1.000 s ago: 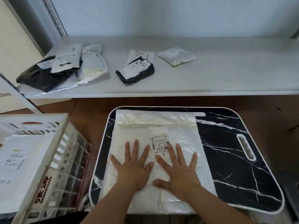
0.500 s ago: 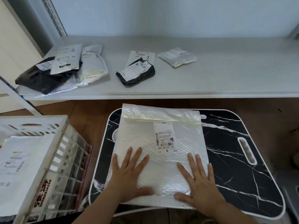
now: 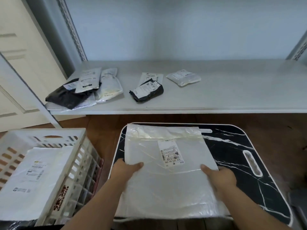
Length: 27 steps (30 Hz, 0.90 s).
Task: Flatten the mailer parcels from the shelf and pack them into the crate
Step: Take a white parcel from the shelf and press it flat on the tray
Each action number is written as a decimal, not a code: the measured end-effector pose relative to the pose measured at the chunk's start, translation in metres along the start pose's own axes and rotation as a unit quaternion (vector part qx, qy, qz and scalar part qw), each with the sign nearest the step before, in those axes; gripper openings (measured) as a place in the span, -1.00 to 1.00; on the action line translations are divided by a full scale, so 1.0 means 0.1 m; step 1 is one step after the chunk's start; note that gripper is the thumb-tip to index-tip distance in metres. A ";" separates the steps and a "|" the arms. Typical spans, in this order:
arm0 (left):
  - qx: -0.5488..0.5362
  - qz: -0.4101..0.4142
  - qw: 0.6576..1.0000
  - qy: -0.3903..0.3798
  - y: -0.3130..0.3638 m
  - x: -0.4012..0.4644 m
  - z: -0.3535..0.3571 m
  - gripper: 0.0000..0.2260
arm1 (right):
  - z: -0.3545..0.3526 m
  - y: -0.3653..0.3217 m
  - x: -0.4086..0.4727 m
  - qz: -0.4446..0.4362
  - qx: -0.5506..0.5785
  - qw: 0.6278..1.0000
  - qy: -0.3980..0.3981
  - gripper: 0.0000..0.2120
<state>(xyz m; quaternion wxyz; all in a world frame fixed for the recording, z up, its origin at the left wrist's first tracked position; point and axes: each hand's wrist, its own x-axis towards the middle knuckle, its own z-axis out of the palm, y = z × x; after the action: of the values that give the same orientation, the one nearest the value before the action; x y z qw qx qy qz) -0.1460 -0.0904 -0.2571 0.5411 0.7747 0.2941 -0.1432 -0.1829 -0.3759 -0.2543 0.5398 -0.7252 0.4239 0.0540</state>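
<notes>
A large white bubble mailer (image 3: 167, 183) with a shipping label lies on the black marble-patterned tray table (image 3: 235, 156). My left hand (image 3: 126, 170) grips its left edge, thumb on top and fingers under. My right hand (image 3: 219, 176) grips its right edge the same way. The white slatted crate (image 3: 78, 156) stands at the left with a flat white mailer (image 3: 33, 178) inside. On the grey shelf (image 3: 232, 95) lie several more parcels: a black and white pile (image 3: 84, 90) at the left, a small black parcel (image 3: 147, 91) and a small white one (image 3: 183, 77).
A white door and the shelf's metal upright (image 3: 69, 27) stand at the left. Brown wooden floor shows between shelf, crate and table. A slot handle (image 3: 252, 163) is cut in the table's right side.
Both hands left the top of the mailer, where they pressed flat, and moved out to its side edges, where they now grip it. The mailer's near part looks lifted toward me.
</notes>
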 end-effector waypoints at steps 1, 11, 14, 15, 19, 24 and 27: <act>-0.023 -0.007 0.999 -0.028 0.06 -0.07 -0.04 -0.44 | -0.04 -0.07 -0.02 -0.002 0.002 1.000 -0.013 -0.63; -0.015 0.099 0.993 -0.055 0.58 -0.58 -1.03 -0.61 | -0.17 -0.95 -0.62 -0.007 -0.055 0.961 -0.270 -0.41; -0.044 0.109 0.993 -0.028 0.59 -0.73 -1.56 -0.67 | 0.14 -1.29 -0.94 -0.053 -0.077 0.948 -0.304 -0.37; -0.066 0.109 0.992 -0.013 0.57 -0.75 -1.77 -0.67 | 0.26 -1.41 -1.07 -0.078 -0.076 0.941 -0.319 -0.40; -0.103 0.125 0.984 0.077 0.37 -0.86 -2.64 -0.62 | 0.85 -1.82 -1.80 -0.165 -0.070 0.911 -0.371 -0.58; 0.134 0.039 0.944 0.299 -0.09 -0.82 -3.64 -0.65 | 1.90 -1.81 -2.53 -0.219 -0.123 0.856 -0.452 -0.72; 0.263 -0.017 0.905 0.336 -0.45 -0.65 -4.03 -0.68 | 2.63 -1.56 -2.76 -0.274 -0.176 0.840 -0.434 -0.58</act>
<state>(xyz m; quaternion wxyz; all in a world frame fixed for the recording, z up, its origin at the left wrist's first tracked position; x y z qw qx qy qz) -0.2637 0.2724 -0.1056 0.1849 0.8860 0.4229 0.0442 -0.1531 0.0050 -0.0996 0.5249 -0.7969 -0.0866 0.2863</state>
